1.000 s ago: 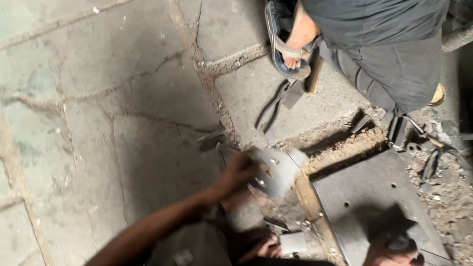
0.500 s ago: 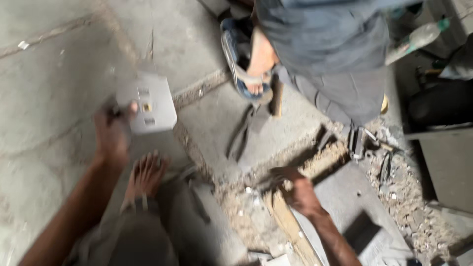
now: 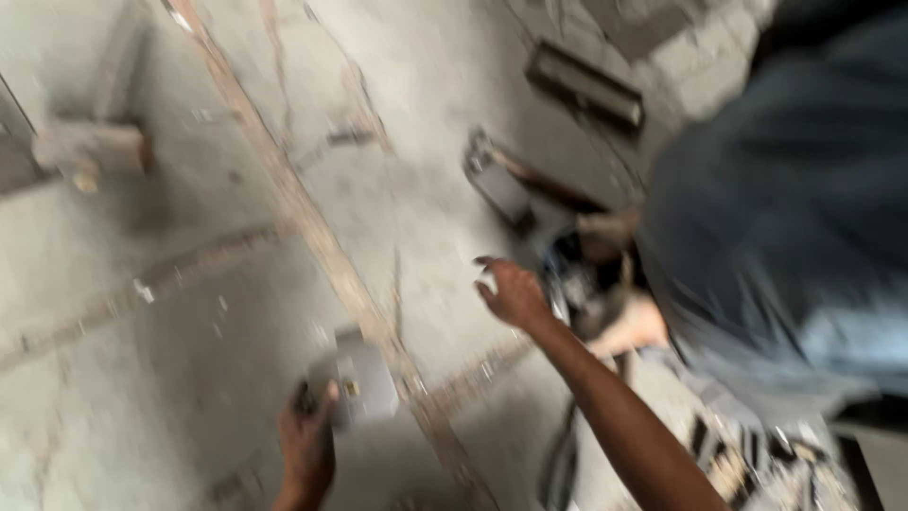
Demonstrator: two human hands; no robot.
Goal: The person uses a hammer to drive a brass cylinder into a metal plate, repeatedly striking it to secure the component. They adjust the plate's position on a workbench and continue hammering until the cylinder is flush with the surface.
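Whole shot is smeared with motion blur, so details are rough. Biggest thing is the cracked concrete floor [image 3: 189, 312], then another person in dark clothes [image 3: 785, 218] crouched beyond the right fingers, cut off at the top and right edges. Right hand [image 3: 514, 293] hovers over the floor, fingers loosely spread, gripping nothing. Left hand [image 3: 307, 445], half cut off at the bottom edge, has its fingers wrapped on a grey metal plate [image 3: 364, 383] sticking out past the fingertips.
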